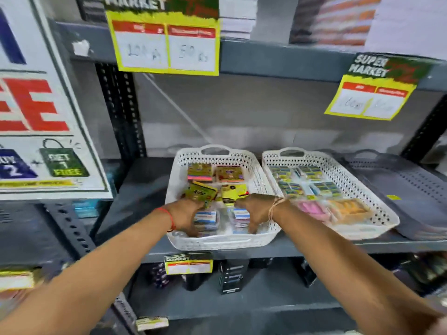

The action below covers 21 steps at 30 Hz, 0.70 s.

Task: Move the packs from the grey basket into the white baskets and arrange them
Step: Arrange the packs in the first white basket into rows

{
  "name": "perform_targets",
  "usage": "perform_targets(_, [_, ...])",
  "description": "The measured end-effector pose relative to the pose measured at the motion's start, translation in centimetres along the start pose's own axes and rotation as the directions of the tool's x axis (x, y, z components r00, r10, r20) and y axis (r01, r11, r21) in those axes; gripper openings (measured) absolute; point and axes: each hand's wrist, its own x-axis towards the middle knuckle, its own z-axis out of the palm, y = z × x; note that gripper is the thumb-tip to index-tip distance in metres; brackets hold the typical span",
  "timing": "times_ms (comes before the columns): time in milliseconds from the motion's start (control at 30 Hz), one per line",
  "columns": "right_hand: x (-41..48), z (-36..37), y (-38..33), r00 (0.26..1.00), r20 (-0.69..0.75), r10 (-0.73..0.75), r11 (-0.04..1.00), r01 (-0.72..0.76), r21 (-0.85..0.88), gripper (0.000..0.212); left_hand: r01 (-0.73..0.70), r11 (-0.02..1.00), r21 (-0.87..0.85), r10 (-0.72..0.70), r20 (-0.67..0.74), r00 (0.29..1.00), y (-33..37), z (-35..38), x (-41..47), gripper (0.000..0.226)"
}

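Grey steel shelf [150, 187] carrying three baskets in a row. At 3 o'clock, the grey basket [411, 189], apparently emptied: only a small yellow tag shows on its floor. Centre right, a white basket [387, 213] with packs laid in flat, edge-to-edge rows, green-yellow at 12 o'clock, pink and orange at 6 o'clock; the tiling probably keeps faces visible to shoppers. Centre, the second white basket [217, 243], where both hands work. The left hand [186, 213] curls around a blue-and-white pack [205, 218] at the basket's 7 o'clock; whether it truly grips is blurred. A yellow-green pack [203, 192] lies tilted above that hand, not yet squared. The right hand [254, 213], fingers bent down at 5 o'clock, presses beside another blue-and-white pack [242, 215]; its grasp cannot be told. Judged step: squaring the front row. Legible writing: "SUPER MARKET" on the price card [372, 93] at 2 o'clock; "GET 1 FREE" on the poster [36, 117] at 9 o'clock.
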Motion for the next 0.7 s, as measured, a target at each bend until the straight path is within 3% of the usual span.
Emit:
perform_targets(333, [-1.2, 0.9, -0.7, 0.993, -0.110, 0.043, 0.998, -0.047, -0.036, 0.052, 0.055, 0.997, 0.062, -0.051, -0.060, 0.997, 0.6, 0.5, -0.3, 0.057])
perform_targets(467, [-0.8, 0.9, -0.6, 0.996, -0.073, 0.060, 0.998, -0.062, -0.021, 0.055, 0.062, 0.997, 0.046, -0.060, -0.040, 0.997, 0.6, 0.5, -0.2, 0.057])
perform_targets(567, [-1.3, -0.3, 0.0, 0.999, -0.029, 0.040, 0.985, -0.035, 0.167, 0.081, 0.029, 0.998, -0.064, -0.032, -0.040, 0.999, 0.6, -0.6, -0.8, 0.060])
perform_targets(633, [-1.9, -2.5, -0.1, 0.989, -0.145, -0.014, 0.855, 0.086, 0.511, 0.082, -0.057, 0.923, -0.382, 0.009, -0.126, 0.992, 0.6, -2.4, -1.1, 0.053])
perform_targets(700, [-1.3, -4.6, -0.6, 0.958, -0.284, 0.048, 0.545, 0.213, 0.811, 0.070, -0.097, 0.758, -0.645, -0.075, -0.234, 0.969, 0.7, -4.3, -0.8, 0.056])
